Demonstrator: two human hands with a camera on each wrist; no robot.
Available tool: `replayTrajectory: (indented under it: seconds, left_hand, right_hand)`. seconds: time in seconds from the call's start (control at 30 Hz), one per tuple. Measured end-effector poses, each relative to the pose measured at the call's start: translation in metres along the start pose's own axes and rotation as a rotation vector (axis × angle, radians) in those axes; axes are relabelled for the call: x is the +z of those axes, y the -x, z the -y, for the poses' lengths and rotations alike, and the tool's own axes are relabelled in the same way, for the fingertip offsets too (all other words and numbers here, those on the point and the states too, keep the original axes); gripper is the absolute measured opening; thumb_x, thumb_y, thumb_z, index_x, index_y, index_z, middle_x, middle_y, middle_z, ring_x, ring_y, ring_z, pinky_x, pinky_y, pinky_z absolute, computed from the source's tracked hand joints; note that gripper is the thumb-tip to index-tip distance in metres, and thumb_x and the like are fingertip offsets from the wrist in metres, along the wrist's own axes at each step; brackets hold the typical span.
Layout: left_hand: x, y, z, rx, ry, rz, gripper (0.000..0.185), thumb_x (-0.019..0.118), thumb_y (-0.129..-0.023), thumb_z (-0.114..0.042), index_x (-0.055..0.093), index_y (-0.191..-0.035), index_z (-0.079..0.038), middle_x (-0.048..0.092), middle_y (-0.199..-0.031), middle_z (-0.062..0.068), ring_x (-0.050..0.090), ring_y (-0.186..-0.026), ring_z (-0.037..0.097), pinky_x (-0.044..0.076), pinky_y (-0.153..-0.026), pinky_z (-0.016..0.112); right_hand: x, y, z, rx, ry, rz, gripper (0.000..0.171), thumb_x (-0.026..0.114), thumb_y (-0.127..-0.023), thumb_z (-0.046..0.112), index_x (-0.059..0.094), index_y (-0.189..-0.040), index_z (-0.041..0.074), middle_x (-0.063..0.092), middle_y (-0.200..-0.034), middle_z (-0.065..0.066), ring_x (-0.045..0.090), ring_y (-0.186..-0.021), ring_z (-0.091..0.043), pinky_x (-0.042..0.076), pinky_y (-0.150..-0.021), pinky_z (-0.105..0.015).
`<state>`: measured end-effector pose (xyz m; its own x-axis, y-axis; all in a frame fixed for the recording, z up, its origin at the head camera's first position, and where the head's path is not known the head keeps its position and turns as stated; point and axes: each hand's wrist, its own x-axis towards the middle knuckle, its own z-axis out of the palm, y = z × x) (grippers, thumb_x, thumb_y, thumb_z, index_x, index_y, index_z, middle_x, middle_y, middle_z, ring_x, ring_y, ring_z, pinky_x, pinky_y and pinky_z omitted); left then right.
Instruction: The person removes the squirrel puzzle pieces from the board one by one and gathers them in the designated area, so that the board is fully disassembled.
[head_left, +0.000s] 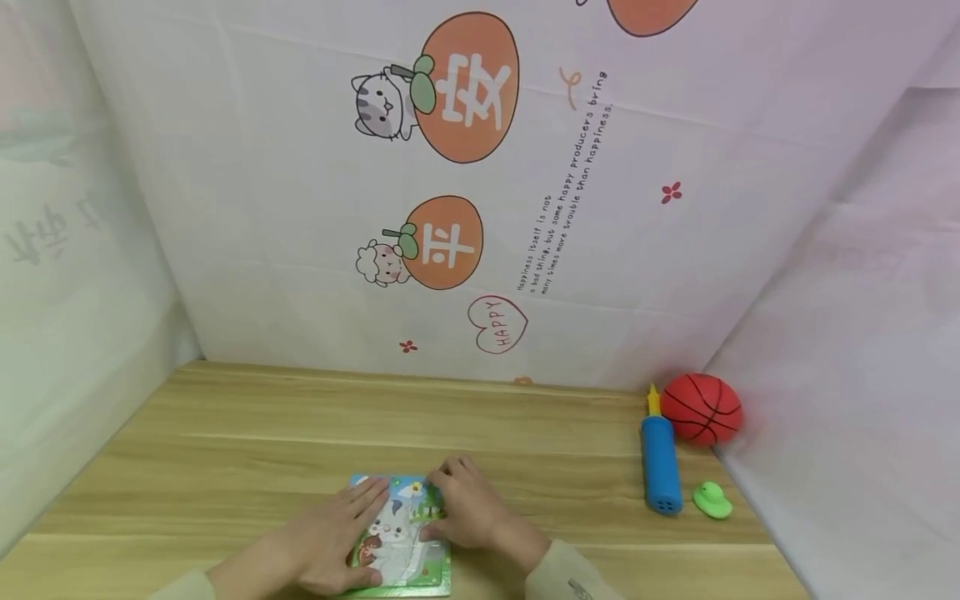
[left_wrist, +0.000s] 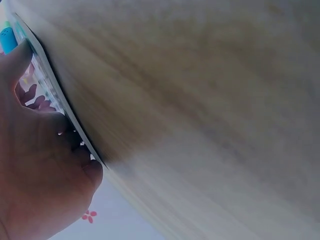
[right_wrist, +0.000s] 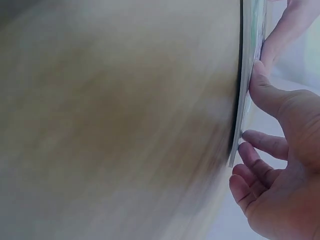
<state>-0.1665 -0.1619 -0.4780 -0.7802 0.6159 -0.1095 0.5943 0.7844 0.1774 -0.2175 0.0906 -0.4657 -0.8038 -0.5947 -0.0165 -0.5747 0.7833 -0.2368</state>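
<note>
A jigsaw puzzle [head_left: 405, 557] with a cartoon white animal, green ground and blue sky lies flat on the wooden table near its front. My left hand [head_left: 326, 537] rests across the puzzle's left side, fingers extended over the picture and thumb near the lower edge. On the right side, my right hand [head_left: 476, 508] touches the picture with its thumb and index finger spread apart. The right wrist view shows the puzzle's thin edge [right_wrist: 243, 100] beside this hand [right_wrist: 295, 145], the other fingers loosely bent past the corner. Both hands partly cover the picture.
Toward the back right stand a red ball [head_left: 703, 410] with black lines and a blue hand pump [head_left: 661, 467] with a yellow nozzle. A green toy duck [head_left: 712, 500] sits near the table's right edge. Printed white cloth [head_left: 300, 208] walls in the wooden table [head_left: 225, 467].
</note>
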Motion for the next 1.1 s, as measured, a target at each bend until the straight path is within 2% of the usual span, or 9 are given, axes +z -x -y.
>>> replayTrajectory:
  seconds: [0.27, 0.3, 0.53, 0.87, 1.1]
  left_hand:
    - [0.012, -0.003, 0.007, 0.026, 0.011, -0.068, 0.106, 0.043, -0.092, -0.084, 0.035, -0.160, -0.003, 0.033, -0.170, 0.017, 0.036, -0.156, 0.040, 0.035, -0.128, 0.053]
    - [0.011, -0.003, 0.007, 0.026, 0.002, -0.064, 0.106, 0.042, -0.091, -0.084, 0.036, -0.160, -0.003, 0.033, -0.171, 0.017, 0.036, -0.156, 0.039, 0.038, -0.125, 0.055]
    - [0.003, 0.001, 0.000, 0.004, -0.003, -0.009, 0.104, 0.050, -0.092, -0.079, 0.035, -0.160, -0.002, 0.031, -0.172, 0.016, 0.034, -0.158, 0.039, 0.039, -0.125, 0.057]
    - [0.000, 0.001, -0.001, 0.003, -0.037, -0.005, 0.103, 0.049, -0.092, -0.080, 0.036, -0.160, -0.003, 0.033, -0.171, 0.015, 0.035, -0.157, 0.038, 0.040, -0.125, 0.053]
    - [0.002, -0.001, 0.001, 0.005, -0.034, -0.006, 0.103, 0.049, -0.092, -0.080, 0.036, -0.160, -0.003, 0.033, -0.171, 0.014, 0.036, -0.157, 0.037, 0.041, -0.125, 0.052]
  right_hand:
    - [-0.006, -0.010, 0.001, 0.046, -0.042, 0.042, 0.068, 0.091, -0.074, 0.049, 0.065, -0.126, 0.014, 0.064, -0.120, -0.002, 0.054, -0.112, -0.015, 0.054, -0.103, -0.034]
    - [-0.006, -0.011, 0.001, 0.048, -0.044, 0.054, 0.068, 0.091, -0.073, 0.049, 0.065, -0.125, 0.015, 0.064, -0.120, -0.002, 0.054, -0.113, -0.016, 0.054, -0.104, -0.035]
    - [-0.005, -0.015, 0.001, 0.085, -0.082, 0.112, 0.068, 0.091, -0.073, 0.049, 0.062, -0.127, 0.019, 0.060, -0.123, 0.001, 0.050, -0.120, -0.017, 0.051, -0.111, -0.040]
    - [-0.003, -0.017, 0.003, 0.089, -0.091, 0.110, 0.069, 0.092, -0.074, 0.047, 0.060, -0.128, 0.019, 0.056, -0.127, 0.001, 0.046, -0.122, -0.017, 0.048, -0.115, -0.042]
    - [-0.002, -0.016, 0.001, 0.042, -0.097, 0.073, 0.069, 0.093, -0.073, 0.044, 0.055, -0.125, 0.019, 0.056, -0.127, -0.001, 0.047, -0.120, -0.018, 0.048, -0.112, -0.044]
